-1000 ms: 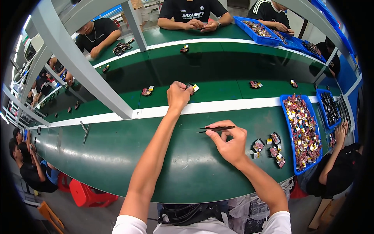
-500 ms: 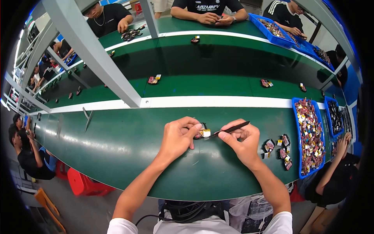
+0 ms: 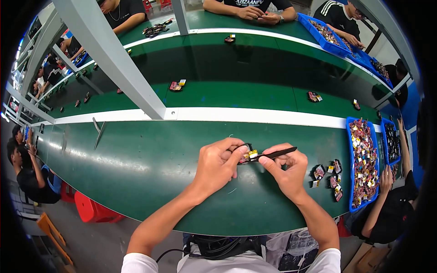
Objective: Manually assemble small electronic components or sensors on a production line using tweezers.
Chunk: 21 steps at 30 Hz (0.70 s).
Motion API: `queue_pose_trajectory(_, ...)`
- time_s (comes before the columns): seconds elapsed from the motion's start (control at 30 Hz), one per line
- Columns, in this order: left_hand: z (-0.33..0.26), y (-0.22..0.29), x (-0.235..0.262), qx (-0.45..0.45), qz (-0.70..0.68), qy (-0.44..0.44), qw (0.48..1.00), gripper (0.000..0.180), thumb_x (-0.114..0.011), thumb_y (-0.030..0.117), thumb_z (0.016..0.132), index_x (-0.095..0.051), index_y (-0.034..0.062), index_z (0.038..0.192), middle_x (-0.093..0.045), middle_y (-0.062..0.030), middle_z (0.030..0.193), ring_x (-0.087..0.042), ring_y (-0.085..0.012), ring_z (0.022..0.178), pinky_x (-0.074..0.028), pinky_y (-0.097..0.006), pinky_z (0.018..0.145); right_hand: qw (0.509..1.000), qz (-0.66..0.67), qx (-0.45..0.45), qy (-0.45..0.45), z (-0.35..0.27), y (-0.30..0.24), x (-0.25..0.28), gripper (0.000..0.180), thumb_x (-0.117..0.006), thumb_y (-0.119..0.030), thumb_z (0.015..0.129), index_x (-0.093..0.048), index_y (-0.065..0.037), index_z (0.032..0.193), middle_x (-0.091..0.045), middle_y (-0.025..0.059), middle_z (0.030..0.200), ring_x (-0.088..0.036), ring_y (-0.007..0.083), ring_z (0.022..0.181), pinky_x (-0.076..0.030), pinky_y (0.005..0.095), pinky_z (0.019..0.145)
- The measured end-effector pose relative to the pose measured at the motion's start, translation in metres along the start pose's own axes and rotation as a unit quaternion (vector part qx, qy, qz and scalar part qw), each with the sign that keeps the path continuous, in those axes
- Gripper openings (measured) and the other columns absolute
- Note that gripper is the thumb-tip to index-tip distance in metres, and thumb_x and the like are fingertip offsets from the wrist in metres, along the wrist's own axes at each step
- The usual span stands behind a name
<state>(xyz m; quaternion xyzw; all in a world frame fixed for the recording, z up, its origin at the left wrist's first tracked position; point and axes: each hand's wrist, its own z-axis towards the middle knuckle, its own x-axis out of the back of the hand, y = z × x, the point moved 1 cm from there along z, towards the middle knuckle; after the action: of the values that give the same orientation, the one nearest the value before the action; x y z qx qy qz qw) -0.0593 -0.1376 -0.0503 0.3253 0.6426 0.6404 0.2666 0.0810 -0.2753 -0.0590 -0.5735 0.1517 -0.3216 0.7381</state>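
Fingers of our left hand pinch a small yellow-and-dark part just above the centre of the frame, curled tight around it. Our right hand sits just beside it, its fingers clamped on a pair of black tweezers whose tip meets the small part while the other end points to the right. Both hands hover over the green desk, and our forearms come up from the lower edge of the frame.

Just to the right of our right hand we see a loose cluster of dark and reddish parts lying on the desk. Further right stands a blue tray filled with many small mixed-colour pieces, and another person's hand rests at its far side.

Above our hands a white stripe runs across the desk from left to right. Beyond it, in the upper middle of the frame, a small red and yellow piece pair lies on the darker green belt. A grey metal post slants from the upper left down to the stripe. At the left, near the stripe, another pair of tweezers lies alone on the desk. Other people sit along the top edge and at the far left.
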Motion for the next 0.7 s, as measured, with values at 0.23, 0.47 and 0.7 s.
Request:
queue_pose_trajectory(0.23,-0.001,0.0,-0.003,-0.033,-0.01,0.003,0.999,0.017,-0.067,0.01,0.095,-0.069,-0.0057,0.102,-0.068,-0.0088,0.07,-0.058,-0.0092,0.047,-0.043,-0.025,0.039,0.992,0.103,-0.071,0.017,0.0,0.0,-0.001,0.013,-0.076,0.005,0.085,-0.068,0.004,0.096,-0.065,-0.0006,0.073,-0.042,-0.0031,0.054,-0.028,0.0163,0.047)
queue_pose_trajectory(0.47,-0.001,-0.001,-0.001,-0.039,-0.015,-0.004,0.999,0.019,-0.065,0.01,0.097,-0.069,-0.0071,0.105,-0.068,-0.0096,0.072,-0.059,-0.0102,0.048,-0.044,-0.024,0.04,0.994,0.06,-0.082,-0.032,0.0,-0.002,0.006,0.012,-0.073,0.004,0.088,-0.064,0.005,0.096,-0.071,0.0105,0.085,-0.071,0.0115,0.076,-0.047,0.0174,0.058)
queue_pose_trajectory(0.7,0.003,-0.008,0.0,0.056,-0.12,-0.087,0.987,0.031,-0.056,0.02,0.104,-0.067,-0.0083,0.111,-0.066,-0.0094,0.081,-0.061,-0.0117,0.051,-0.044,-0.023,0.038,0.998,0.063,-0.012,0.002,-0.002,-0.004,0.001,0.01,-0.077,0.004,0.084,-0.07,0.003,0.092,-0.07,0.0034,0.077,-0.042,-0.0026,0.051,-0.028,0.0164,0.045)
